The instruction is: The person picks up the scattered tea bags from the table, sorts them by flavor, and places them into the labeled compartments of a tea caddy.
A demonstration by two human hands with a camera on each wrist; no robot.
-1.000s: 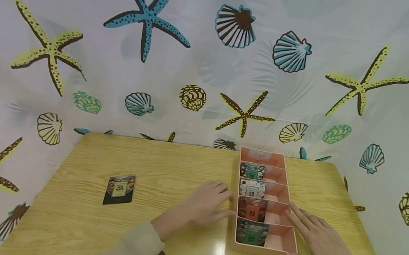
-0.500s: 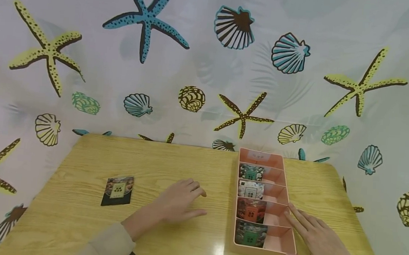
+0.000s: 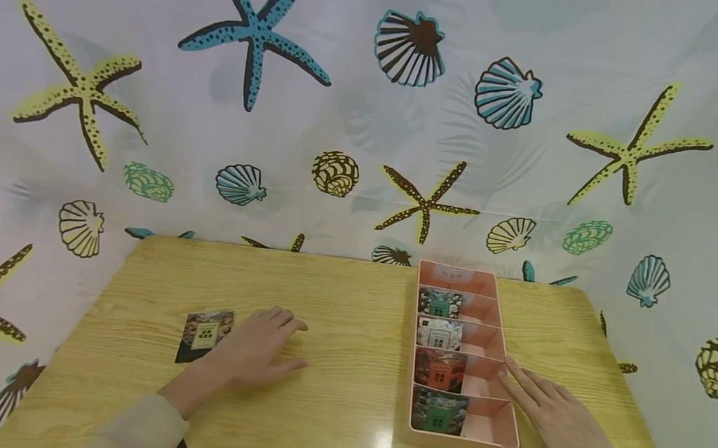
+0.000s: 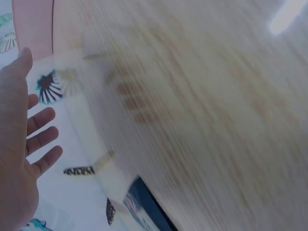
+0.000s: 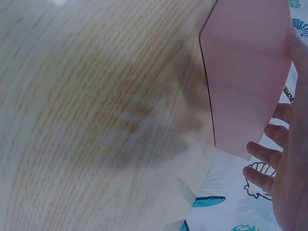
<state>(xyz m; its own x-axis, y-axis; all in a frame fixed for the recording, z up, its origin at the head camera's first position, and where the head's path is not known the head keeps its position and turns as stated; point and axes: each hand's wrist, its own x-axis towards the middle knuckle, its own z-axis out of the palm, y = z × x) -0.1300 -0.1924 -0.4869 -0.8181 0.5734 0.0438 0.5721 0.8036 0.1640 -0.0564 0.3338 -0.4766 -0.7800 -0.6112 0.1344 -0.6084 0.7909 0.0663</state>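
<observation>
A flat tea sachet (image 3: 203, 331) with a dark lower band lies on the left of the table. My left hand (image 3: 253, 348), fingers loosely bent and holding nothing, hovers just right of it, the forearm hiding its lower corner. To the right stands a pink divided box (image 3: 487, 431). Its compartments hold a dark green sachet (image 3: 439, 413) in front, then a red sachet (image 3: 439, 372), a white sachet (image 3: 440, 334) and a green-labelled sachet (image 3: 440, 303). No sachet shows in the rearmost one. My right hand (image 3: 561, 430) rests against the box's right side, fingertips on its rim.
The wooden table (image 3: 328, 292) runs back to a white curtain (image 3: 316, 129) printed with starfish and shells. A small paper label (image 3: 453, 274) is on the box's back wall. Light glares off the tabletop near the front.
My left hand has moved left, away from the box's left side and across the table to beside the loose sachet. My right hand has stayed at the box.
</observation>
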